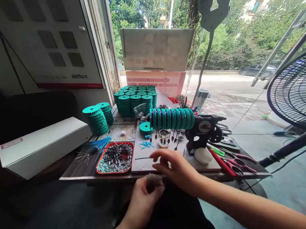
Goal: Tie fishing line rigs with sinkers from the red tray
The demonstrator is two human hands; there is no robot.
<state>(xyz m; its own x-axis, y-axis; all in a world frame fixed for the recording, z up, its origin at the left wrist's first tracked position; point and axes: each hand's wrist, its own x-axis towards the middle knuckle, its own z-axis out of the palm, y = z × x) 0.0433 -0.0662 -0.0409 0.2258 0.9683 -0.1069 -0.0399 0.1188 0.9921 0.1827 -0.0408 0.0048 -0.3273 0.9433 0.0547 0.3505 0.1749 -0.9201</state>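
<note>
Teal spools (136,104) stand stacked, seemingly done; loose parts (116,155) in the tray (112,172) look unused. One dark strand (142,158) over the mat (143,167) meets the narrowed fingers of the right hand (177,165) (grip unclear); the left hand (145,197) curls, contents unclear.

Before you, a dark wooden table (76,169) is bearing a flat pale rectangular board (142,165), a thin dark strip (142,158) showing over its front left. Just left, a red-rimmed plastic tray (133,153) is sitting; farther left, a long white cardboard box (44,146). Stacked green round spools (135,106) are standing behind both. Board's right: black metal winder (203,131); red-handled metal scissors (237,162) are lying beyond, rightward.
</note>
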